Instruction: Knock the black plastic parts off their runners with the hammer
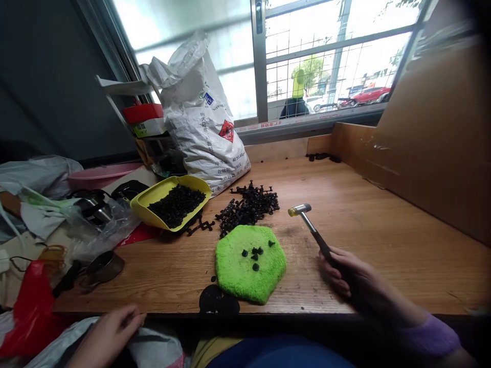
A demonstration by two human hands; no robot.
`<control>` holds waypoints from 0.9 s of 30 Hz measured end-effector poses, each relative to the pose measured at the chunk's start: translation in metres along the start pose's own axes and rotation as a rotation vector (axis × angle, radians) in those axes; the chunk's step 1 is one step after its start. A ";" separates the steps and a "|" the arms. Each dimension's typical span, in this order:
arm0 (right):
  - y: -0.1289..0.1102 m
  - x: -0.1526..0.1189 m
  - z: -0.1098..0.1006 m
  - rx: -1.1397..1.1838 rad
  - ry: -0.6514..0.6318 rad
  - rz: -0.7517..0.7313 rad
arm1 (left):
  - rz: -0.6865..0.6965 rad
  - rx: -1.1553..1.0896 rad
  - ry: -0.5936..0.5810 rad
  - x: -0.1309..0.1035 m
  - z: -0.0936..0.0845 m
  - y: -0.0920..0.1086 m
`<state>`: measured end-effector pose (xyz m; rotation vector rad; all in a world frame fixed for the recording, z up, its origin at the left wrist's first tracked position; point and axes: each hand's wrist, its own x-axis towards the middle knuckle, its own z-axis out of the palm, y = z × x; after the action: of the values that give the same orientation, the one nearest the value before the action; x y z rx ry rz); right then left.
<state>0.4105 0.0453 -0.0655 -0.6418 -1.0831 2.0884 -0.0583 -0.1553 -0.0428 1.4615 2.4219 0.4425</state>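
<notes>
My right hand (pixel 351 273) grips the dark handle of a small hammer (pixel 312 227), its silver head with a yellowish face raised over the table. To its left lies a bright green fuzzy pad (pixel 245 281), roughly six-sided, with several small black plastic pieces (pixel 255 267) on top. My left hand (pixel 113 332) is at the table's front edge, above a white woven sack (pixel 155 347). Its fingers are curled together and slightly blurred; what they hold, if anything, is hidden. Behind the pad sits a heap of black branched plastic parts (pixel 249 204).
A yellow scoop-shaped tray (pixel 149 191) holds many small black pieces. Behind it stands a big white printed sack (pixel 207 122). A metal cup (pixel 102 268), plastic bags and a red bag (pixel 32 296) crowd the left. Cardboard (pixel 433 138) walls the right side; black discs (pixel 218 300) lie at the front edge.
</notes>
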 end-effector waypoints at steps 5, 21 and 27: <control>0.002 -0.003 -0.007 0.112 0.007 -0.028 | 0.169 0.386 0.189 0.074 -0.012 0.114; -0.002 0.000 -0.010 0.162 0.000 0.008 | 0.018 0.344 0.224 0.139 0.034 0.140; -0.001 -0.002 -0.011 0.148 -0.025 -0.001 | 0.157 -0.118 0.159 0.110 0.035 0.092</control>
<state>0.4201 0.0498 -0.0703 -0.5437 -0.9310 2.1577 -0.0202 -0.0126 -0.0473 1.6265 2.3608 0.7504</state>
